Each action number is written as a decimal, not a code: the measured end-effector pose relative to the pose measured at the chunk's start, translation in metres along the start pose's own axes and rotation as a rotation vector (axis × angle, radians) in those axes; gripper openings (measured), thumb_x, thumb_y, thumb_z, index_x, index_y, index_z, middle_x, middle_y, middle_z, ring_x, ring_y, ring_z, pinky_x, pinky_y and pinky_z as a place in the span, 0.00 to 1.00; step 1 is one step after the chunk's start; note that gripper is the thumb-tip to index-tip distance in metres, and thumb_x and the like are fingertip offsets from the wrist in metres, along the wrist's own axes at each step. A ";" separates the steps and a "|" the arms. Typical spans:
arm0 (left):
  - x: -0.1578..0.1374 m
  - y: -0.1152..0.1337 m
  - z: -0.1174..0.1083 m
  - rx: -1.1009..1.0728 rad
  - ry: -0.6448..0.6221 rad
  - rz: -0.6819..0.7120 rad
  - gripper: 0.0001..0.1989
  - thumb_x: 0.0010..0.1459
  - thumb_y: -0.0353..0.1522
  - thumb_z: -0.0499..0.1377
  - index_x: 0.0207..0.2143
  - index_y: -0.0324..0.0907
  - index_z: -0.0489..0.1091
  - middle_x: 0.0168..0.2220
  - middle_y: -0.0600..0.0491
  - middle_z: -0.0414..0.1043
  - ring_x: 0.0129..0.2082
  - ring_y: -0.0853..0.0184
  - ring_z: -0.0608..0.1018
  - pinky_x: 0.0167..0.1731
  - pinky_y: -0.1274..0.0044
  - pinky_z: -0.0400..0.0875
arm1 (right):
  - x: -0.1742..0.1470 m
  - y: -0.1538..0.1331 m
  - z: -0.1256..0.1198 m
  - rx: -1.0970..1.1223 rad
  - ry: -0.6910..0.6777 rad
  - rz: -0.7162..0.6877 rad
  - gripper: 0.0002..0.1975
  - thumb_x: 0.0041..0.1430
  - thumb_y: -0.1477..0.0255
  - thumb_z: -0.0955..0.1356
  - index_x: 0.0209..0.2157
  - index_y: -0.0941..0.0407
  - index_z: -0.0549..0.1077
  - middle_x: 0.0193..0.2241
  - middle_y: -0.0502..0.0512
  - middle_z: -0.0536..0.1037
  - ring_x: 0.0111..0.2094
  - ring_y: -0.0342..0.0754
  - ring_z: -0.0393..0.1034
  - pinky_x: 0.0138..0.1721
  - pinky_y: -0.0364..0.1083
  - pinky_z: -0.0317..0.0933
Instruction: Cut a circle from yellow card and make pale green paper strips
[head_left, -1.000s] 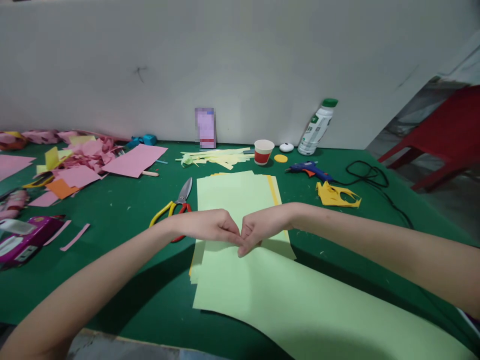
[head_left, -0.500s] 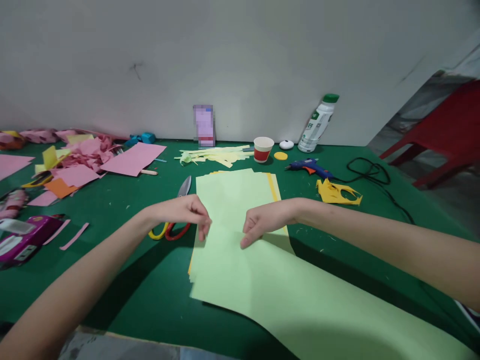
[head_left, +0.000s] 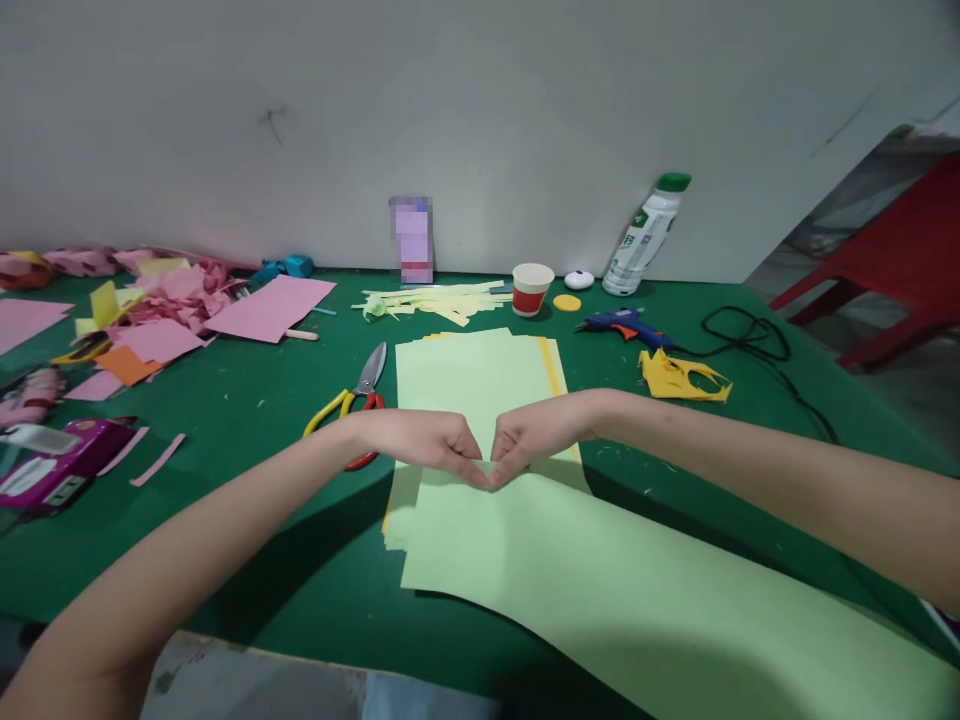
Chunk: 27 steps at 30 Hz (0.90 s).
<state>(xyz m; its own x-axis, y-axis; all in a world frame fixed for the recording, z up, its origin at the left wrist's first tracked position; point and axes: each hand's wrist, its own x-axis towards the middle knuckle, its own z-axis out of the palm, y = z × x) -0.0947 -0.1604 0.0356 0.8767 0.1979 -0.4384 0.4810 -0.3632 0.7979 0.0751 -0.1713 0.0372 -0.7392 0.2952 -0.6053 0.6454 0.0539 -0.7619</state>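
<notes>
A large light-green paper sheet (head_left: pixel 600 570) lies over a stack of green and yellow paper (head_left: pixel 472 380) and stretches toward the lower right, curving past the table's front edge. My left hand (head_left: pixel 431 440) is closed, its thumb and fingers pinching the sheet's upper edge. Right beside it, thumb tips almost touching, my right hand (head_left: pixel 536 435) pinches the same edge. The undersides of both grips are hidden. Scissors (head_left: pixel 367 385) with red and yellow handles lie left of the stack, partly covered by my left wrist.
Behind the stack are pale paper strips (head_left: pixel 435 300), a paper cup (head_left: pixel 531 292), a phone (head_left: pixel 412 240) and a leaning bottle (head_left: pixel 645 238). A glue gun (head_left: pixel 626 327) and yellow paper scrap (head_left: pixel 684 377) lie right. Pink paper pieces (head_left: pixel 270 305) and a purple tool (head_left: pixel 64 465) lie left.
My left hand has moved right and now grips the sheet's edge against my right hand. The sheet's left end has shifted slightly right, and more of the scissors shows.
</notes>
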 end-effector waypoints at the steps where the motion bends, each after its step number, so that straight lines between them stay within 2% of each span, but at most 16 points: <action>1: -0.001 -0.002 -0.001 -0.049 -0.008 0.001 0.23 0.53 0.42 0.54 0.15 0.41 0.49 0.17 0.60 0.39 0.17 0.75 0.47 0.18 0.77 0.43 | -0.001 0.000 0.000 0.009 0.006 -0.009 0.23 0.48 0.58 0.67 0.13 0.56 0.56 0.14 0.40 0.46 0.19 0.38 0.39 0.24 0.44 0.41; 5: -0.013 -0.009 -0.011 -0.180 -0.023 -0.009 0.23 0.53 0.40 0.56 0.14 0.41 0.49 0.18 0.60 0.38 0.18 0.74 0.47 0.19 0.76 0.44 | -0.010 0.003 0.002 0.043 0.051 -0.053 0.25 0.48 0.57 0.68 0.14 0.56 0.52 0.14 0.40 0.46 0.19 0.38 0.38 0.23 0.44 0.37; 11: -0.043 -0.028 -0.028 -0.195 0.012 -0.088 0.23 0.52 0.39 0.57 0.11 0.41 0.53 0.16 0.60 0.39 0.17 0.74 0.46 0.18 0.76 0.44 | -0.030 0.021 0.002 0.058 0.091 -0.042 0.27 0.50 0.56 0.66 0.14 0.56 0.48 0.15 0.41 0.43 0.18 0.38 0.36 0.22 0.45 0.33; 15: -0.066 -0.047 -0.036 -0.190 0.034 -0.166 0.21 0.52 0.41 0.57 0.12 0.40 0.59 0.14 0.58 0.47 0.16 0.73 0.51 0.18 0.78 0.49 | -0.043 0.039 0.002 0.071 0.106 -0.012 0.27 0.50 0.56 0.66 0.13 0.56 0.47 0.14 0.41 0.42 0.18 0.38 0.35 0.22 0.46 0.32; 21: -0.094 -0.062 -0.036 -0.253 0.156 -0.255 0.18 0.49 0.36 0.60 0.11 0.39 0.65 0.14 0.58 0.52 0.15 0.74 0.54 0.18 0.80 0.51 | -0.056 0.048 -0.005 0.086 0.200 -0.011 0.27 0.50 0.57 0.65 0.12 0.56 0.49 0.15 0.42 0.42 0.18 0.39 0.35 0.22 0.45 0.34; 23: -0.101 -0.063 -0.033 -0.332 0.240 -0.290 0.15 0.46 0.33 0.62 0.11 0.38 0.66 0.13 0.58 0.55 0.15 0.74 0.57 0.17 0.81 0.53 | -0.066 0.047 -0.013 0.093 0.236 -0.017 0.25 0.50 0.57 0.65 0.11 0.56 0.52 0.14 0.42 0.47 0.18 0.38 0.40 0.22 0.44 0.41; 25: -0.109 -0.064 -0.029 -0.386 0.313 -0.305 0.12 0.44 0.29 0.62 0.11 0.37 0.67 0.13 0.58 0.58 0.15 0.74 0.60 0.17 0.83 0.54 | -0.081 0.049 -0.025 0.105 0.298 0.005 0.21 0.50 0.59 0.66 0.12 0.56 0.61 0.14 0.44 0.58 0.20 0.40 0.53 0.27 0.43 0.50; 27: -0.117 -0.066 -0.023 -0.448 0.467 -0.296 0.11 0.41 0.26 0.63 0.11 0.36 0.68 0.12 0.58 0.61 0.15 0.74 0.62 0.17 0.83 0.56 | -0.097 0.056 -0.037 0.159 0.495 0.046 0.14 0.47 0.63 0.69 0.16 0.58 0.71 0.17 0.49 0.69 0.25 0.43 0.63 0.33 0.44 0.55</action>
<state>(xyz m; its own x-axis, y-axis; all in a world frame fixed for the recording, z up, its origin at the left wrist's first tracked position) -0.2288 -0.1382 0.0434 0.5696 0.6364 -0.5202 0.5658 0.1556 0.8098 0.1900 -0.1615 0.0613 -0.5063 0.7118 -0.4867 0.6094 -0.1040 -0.7860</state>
